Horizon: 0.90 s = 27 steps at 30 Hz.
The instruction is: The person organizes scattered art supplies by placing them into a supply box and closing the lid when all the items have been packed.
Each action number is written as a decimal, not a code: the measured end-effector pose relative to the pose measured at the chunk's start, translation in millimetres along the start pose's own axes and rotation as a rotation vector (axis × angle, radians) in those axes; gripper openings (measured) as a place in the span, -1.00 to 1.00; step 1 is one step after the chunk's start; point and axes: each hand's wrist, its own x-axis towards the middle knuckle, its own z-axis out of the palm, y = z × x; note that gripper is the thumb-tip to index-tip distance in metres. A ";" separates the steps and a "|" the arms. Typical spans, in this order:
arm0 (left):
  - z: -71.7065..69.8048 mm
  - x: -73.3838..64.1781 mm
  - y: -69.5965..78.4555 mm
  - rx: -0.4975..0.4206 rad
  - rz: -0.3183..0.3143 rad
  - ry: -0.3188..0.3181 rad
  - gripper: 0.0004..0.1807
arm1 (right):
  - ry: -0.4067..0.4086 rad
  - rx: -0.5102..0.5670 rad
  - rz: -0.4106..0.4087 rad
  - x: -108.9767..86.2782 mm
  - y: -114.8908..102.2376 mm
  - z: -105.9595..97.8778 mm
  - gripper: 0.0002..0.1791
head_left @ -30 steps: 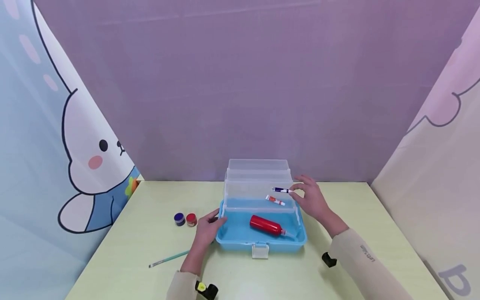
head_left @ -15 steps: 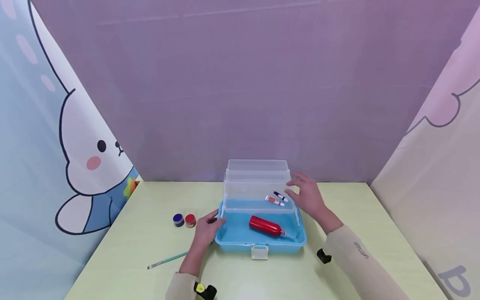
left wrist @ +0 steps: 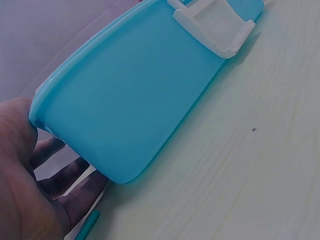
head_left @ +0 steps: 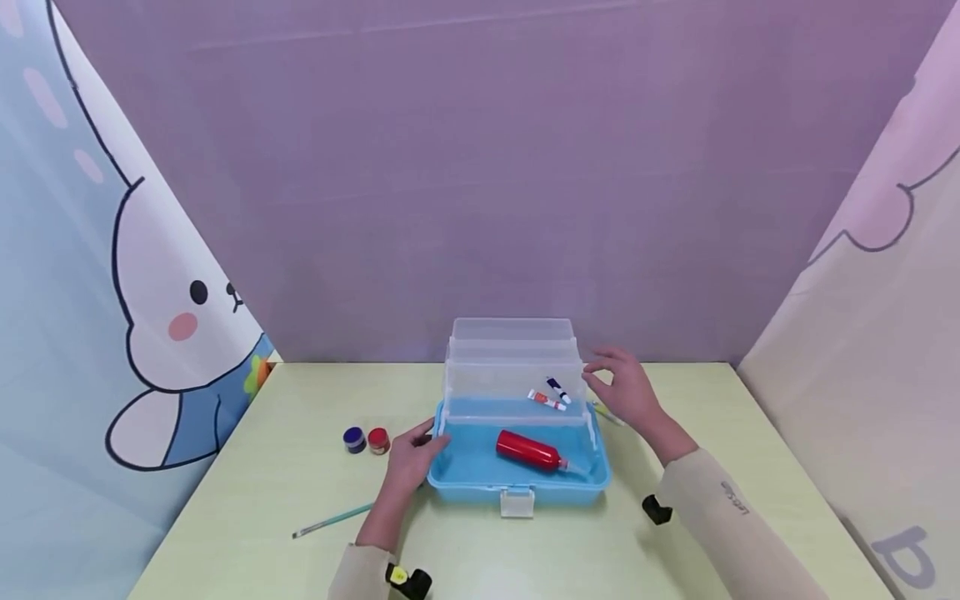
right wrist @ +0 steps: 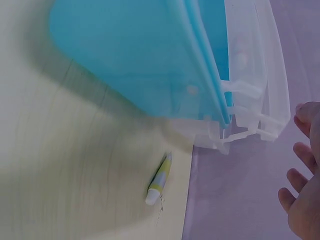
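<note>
My left hand holds the left end of a blue plastic storage box, thumb over the rim and fingers against the outer wall. The box's translucent lid and trays are raised at the back. An orange-and-white paint tube and a dark blue-and-white one lie on a tray. Inside the box bottom rests a red bottle with a clear nozzle. My right hand hovers just right of the raised trays, fingers loosely bent around nothing. Below it, a yellow-and-white tube lies on the table.
Left of the box stand a blue-lidded jar and a red one. A teal-handled paintbrush lies nearer me, partly behind my left forearm. A white latch hangs from the box front. Purple cloth rises behind the table.
My right hand released the dark blue tube onto the tray beside the orange one, then drew slightly right, away from the trays. The yellow tube now shows below it. My left hand stays on the box.
</note>
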 end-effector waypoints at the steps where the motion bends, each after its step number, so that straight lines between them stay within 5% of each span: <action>1: -0.1 -0.1 0.3 0.000 0.001 0.003 -0.42 | -0.004 0.003 0.003 -0.4 0.5 -0.8 -0.83; 13: 0.8 -0.5 0.5 -0.028 0.005 0.002 -0.44 | -0.024 -0.011 0.051 -7.6 13.1 -3.4 -0.83; 27: -1.6 -2.1 -1.8 -0.023 0.013 -0.011 -0.42 | -0.024 -0.013 0.008 -17.6 33.5 3.4 -0.84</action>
